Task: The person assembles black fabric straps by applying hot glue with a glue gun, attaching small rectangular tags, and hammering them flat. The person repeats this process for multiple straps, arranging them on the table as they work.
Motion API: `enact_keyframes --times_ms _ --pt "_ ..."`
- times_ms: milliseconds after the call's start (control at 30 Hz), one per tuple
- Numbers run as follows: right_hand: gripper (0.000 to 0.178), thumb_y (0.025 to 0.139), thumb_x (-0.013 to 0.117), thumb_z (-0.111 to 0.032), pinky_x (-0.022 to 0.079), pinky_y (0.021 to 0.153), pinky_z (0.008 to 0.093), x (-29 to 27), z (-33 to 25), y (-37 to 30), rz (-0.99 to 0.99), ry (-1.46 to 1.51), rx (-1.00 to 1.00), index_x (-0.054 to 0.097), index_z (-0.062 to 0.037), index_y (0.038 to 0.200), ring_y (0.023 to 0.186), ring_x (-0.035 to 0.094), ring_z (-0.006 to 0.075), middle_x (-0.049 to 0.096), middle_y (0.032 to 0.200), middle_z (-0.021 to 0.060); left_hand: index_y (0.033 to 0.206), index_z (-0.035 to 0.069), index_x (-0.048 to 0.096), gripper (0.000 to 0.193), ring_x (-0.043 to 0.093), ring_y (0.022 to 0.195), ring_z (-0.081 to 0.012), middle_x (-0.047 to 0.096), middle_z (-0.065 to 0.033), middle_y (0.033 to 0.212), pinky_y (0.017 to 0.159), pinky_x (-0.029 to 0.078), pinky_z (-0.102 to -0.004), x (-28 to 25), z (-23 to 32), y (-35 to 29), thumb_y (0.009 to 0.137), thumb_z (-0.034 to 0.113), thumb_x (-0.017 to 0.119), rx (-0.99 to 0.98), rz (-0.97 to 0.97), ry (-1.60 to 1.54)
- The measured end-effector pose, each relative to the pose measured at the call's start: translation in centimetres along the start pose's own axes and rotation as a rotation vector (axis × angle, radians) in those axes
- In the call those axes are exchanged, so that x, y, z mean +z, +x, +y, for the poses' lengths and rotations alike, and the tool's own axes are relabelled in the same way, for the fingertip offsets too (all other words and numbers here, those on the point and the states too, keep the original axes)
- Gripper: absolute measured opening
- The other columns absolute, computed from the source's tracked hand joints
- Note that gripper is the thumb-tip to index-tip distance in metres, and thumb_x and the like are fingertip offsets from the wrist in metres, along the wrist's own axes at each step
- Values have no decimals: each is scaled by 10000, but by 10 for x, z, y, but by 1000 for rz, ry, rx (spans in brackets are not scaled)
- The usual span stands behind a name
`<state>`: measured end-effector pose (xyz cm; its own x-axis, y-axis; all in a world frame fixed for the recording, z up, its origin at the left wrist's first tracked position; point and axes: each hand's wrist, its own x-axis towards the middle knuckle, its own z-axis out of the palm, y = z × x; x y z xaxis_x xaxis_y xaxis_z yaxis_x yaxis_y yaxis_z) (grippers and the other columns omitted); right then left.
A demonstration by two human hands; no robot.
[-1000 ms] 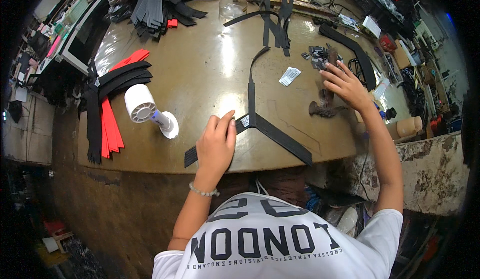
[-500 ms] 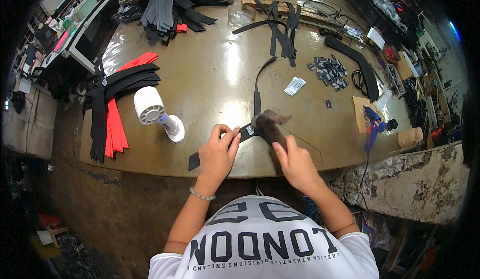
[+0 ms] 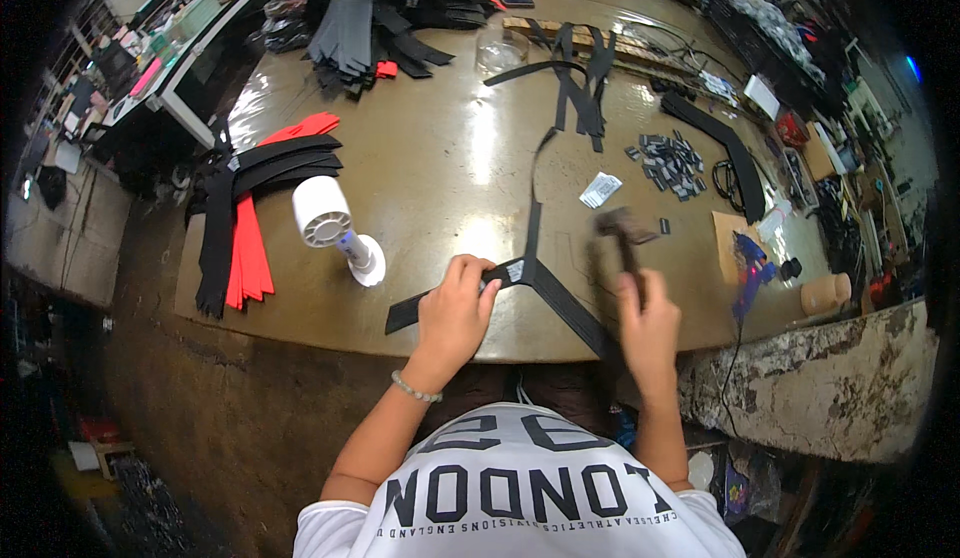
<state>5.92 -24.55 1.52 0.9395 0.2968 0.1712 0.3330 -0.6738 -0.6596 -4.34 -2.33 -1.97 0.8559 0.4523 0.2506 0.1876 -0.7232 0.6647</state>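
At the table's near edge lies a black strap piece [image 3: 565, 308], ribbed and bent in a wide V. A small pale label [image 3: 515, 272] sits near its bend. A narrower black strap [image 3: 535, 228] runs from the bend toward the far side. My left hand [image 3: 456, 308] is closed on the left arm of the V, fingers pressed together over it. To the right of the bend, my right hand [image 3: 648, 323] grips a hammer [image 3: 625, 238] by its handle. The hammer's head is blurred and stands apart from the strap.
A white handheld fan [image 3: 345, 233] stands left of my hands, beside black and red strips [image 3: 250, 248]. To the right are a heap of small dark pieces [image 3: 672, 166], loose labels [image 3: 600, 190] and a blue glue gun [image 3: 750, 268]. Bundled black straps [image 3: 390, 23] lie at the back.
My right hand has drawn the hammer rightward, off the strap's bend, uncovering the bend and the V's right arm. My left hand stays on the strap. The whole view has shifted slightly.
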Motion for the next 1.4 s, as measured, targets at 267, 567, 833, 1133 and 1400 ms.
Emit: enact_keyframes --times_ms 267,567,833,1133,1400 --pt "398 1023 514 -354 489 805 497 -5 55 15 227 -339 184 577 -12 1214 969 639 459 678 1048 261 915 80 626 72 655 755 -335 638 -150 798 672 514 -447 -56 65 79 909 149 608 489 73 140" --pt "376 1028 493 -369 494 740 495 -5 46 12 177 -322 135 563 -32 1179 897 648 452 681 984 253 1003 30 754 226 657 770 -110 748 -88 873 735 511 -265 -271 -53 148 899 228 724 428 951 171" --pt "344 992 564 -341 516 694 507 0 47 10 185 -446 74 584 -33 1144 818 662 435 677 971 227 1117 17 727 284 683 1017 -251 727 -153 1070 945 497 -368 -247 -218 112 872 162 737 -190 759 386" --pt "328 931 645 -330 520 622 412 9 49 10 166 -649 -45 579 -53 1093 748 646 315 587 872 130 1004 61 732 221 692 956 -347 717 -186 1012 860 540 -442 -169 25 322 919 237 630 533 -106 526" --pt "316 922 647 -337 531 596 400 10 55 9 172 -641 -63 575 -64 1065 688 642 295 558 833 116 1114 79 716 352 686 1050 -333 669 -168 1212 867 563 -429 78 -26 339 881 326 622 -62 -164 636"
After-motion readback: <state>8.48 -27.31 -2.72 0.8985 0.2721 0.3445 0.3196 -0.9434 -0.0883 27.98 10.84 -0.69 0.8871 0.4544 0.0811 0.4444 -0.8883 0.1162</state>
